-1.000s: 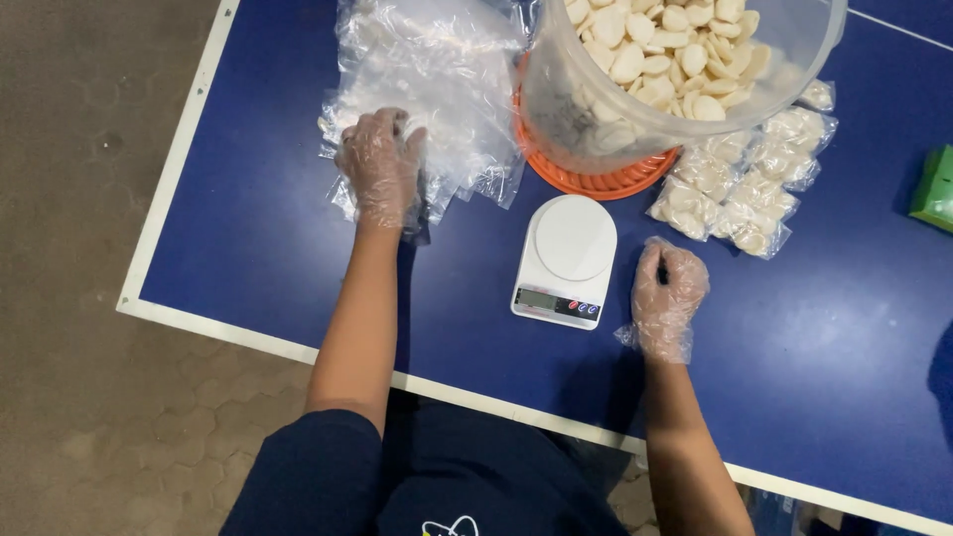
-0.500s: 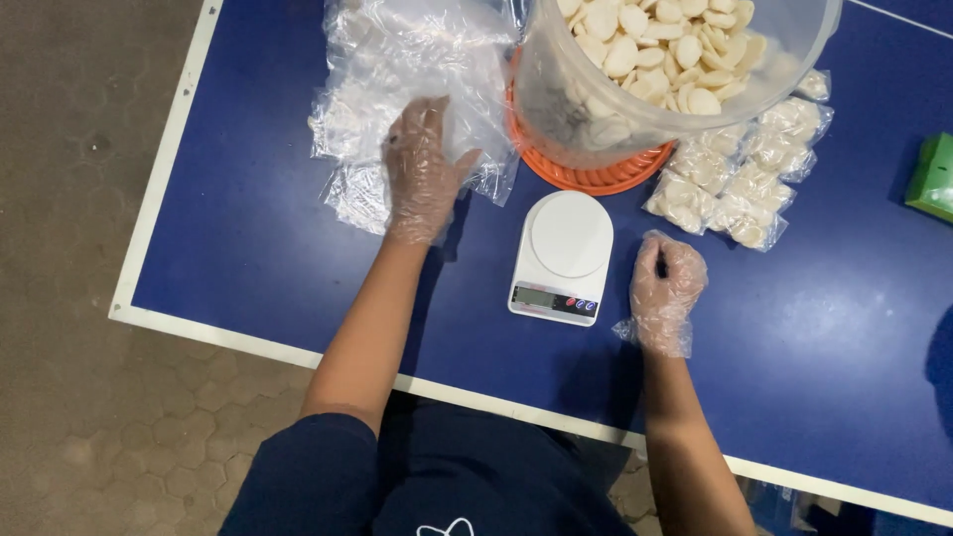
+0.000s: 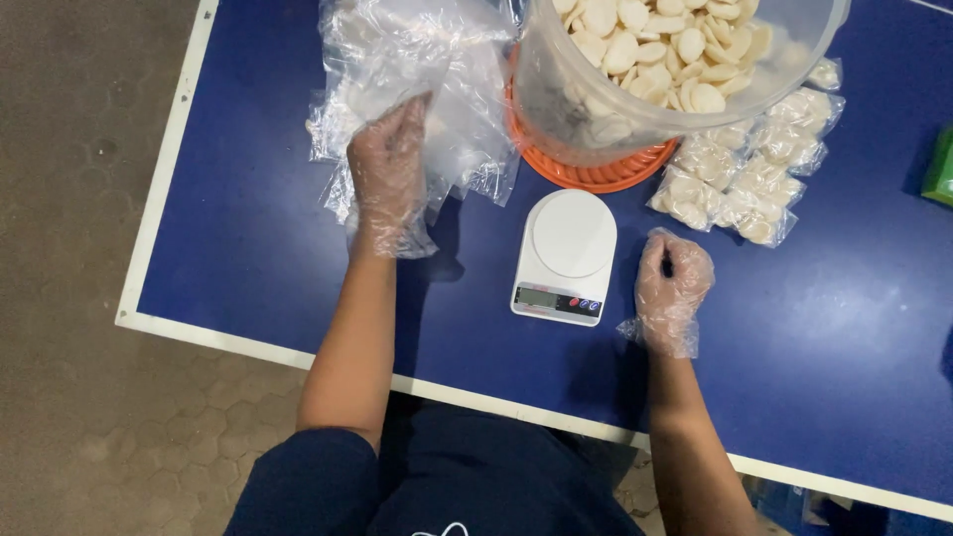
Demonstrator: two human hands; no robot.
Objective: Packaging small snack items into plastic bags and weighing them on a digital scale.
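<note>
Resting curled and loosely closed on the blue table (image 3: 238, 248) beside the white scale (image 3: 567, 256): gloved right hand (image 3: 672, 286), unmoved. Reaching farther than before, gloved left hand (image 3: 389, 177), fingers spread, lifting a clear plastic bag (image 3: 417, 84) off the heap beside the tub of crackers (image 3: 655, 60).

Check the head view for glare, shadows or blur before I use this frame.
Head view: soft glare on the blue table right of the scale; dark shadows fall beside both forearms; left hand and the clear bags it touches look slightly smeared; right hand and scale are sharp; the tub is cropped at the top.
</note>
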